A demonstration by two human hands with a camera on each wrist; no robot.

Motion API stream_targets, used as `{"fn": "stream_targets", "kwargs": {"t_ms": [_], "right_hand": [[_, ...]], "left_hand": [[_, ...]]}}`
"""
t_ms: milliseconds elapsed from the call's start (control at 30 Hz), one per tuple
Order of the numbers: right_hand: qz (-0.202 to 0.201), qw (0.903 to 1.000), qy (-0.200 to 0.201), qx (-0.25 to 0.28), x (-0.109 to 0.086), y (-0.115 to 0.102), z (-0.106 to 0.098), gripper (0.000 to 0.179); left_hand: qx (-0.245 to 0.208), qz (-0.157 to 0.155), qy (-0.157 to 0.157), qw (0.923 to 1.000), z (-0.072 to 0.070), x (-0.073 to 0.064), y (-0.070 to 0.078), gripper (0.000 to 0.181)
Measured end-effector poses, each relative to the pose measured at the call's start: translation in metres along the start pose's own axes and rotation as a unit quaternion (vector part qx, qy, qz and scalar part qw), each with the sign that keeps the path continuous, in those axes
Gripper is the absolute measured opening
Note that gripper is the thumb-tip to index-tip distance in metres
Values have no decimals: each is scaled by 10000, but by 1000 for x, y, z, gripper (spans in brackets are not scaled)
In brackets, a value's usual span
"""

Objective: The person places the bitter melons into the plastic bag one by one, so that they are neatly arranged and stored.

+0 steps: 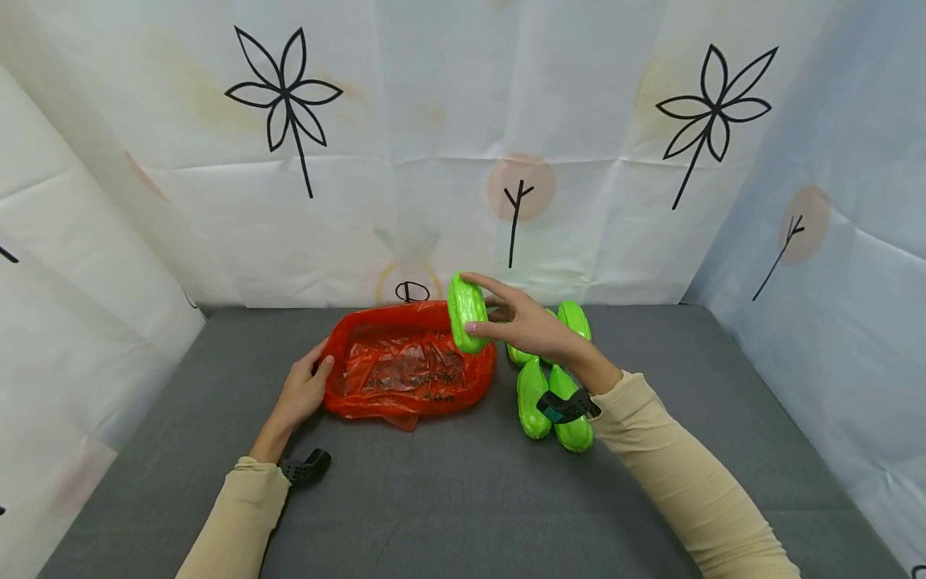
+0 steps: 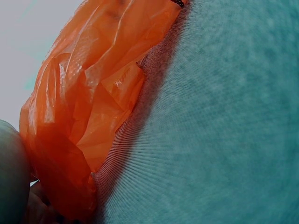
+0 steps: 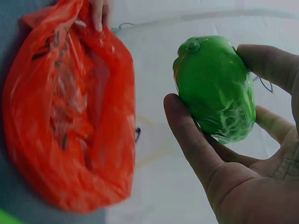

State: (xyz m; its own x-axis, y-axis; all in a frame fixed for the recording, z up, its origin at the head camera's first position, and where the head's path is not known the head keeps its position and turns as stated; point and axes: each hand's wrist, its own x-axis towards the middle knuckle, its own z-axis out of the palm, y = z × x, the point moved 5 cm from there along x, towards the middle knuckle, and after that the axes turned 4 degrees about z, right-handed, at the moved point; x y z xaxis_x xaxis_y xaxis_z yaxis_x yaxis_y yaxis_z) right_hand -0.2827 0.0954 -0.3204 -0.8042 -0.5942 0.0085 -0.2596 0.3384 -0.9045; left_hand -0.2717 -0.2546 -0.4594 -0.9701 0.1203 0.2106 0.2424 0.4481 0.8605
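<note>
A red plastic bag (image 1: pixel 412 408) lies on the table with its mouth spread wide, dark print showing inside. My left hand (image 1: pixel 300 394) pinches the bag's left rim; in the left wrist view, the bag (image 2: pixel 70 107) hides most of that hand. Above the bag's right edge, my right hand (image 1: pixel 521 322) holds a bright green, gourd-shaped vegetable (image 1: pixel 466 314) between thumb and fingers. The right wrist view shows this vegetable (image 3: pixel 212 88) glossy, with clear film crinkled around its lower part. It is held off the bag.
Several similar green vegetables (image 1: pixel 533 398) lie to the right of the bag, partly under my right forearm. A grey cloth (image 1: pixel 405 515) covers the table. White printed curtains (image 1: pixel 448 96) rise behind it and at both sides.
</note>
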Motion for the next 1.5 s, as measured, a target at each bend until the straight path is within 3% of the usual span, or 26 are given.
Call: {"fn": "stream_targets", "kwargs": {"t_ms": [200,500,867,1500], "right_hand": [[-13,9985,-169,525,23,-6,21,72],[-82,9965,-325,760,52,-3,53,73],[159,9945,-338,976,77,8,98,74],[454,9974,-140,546,102,30,145,74]], "left_hand": [[4,-21,4,10000,0,1,1,51],[76,14,17,10000,0,1,1,51],[83,40,73,9999,-1,0,3,51],[107,44,111,9999,0,1,-1,50]]}}
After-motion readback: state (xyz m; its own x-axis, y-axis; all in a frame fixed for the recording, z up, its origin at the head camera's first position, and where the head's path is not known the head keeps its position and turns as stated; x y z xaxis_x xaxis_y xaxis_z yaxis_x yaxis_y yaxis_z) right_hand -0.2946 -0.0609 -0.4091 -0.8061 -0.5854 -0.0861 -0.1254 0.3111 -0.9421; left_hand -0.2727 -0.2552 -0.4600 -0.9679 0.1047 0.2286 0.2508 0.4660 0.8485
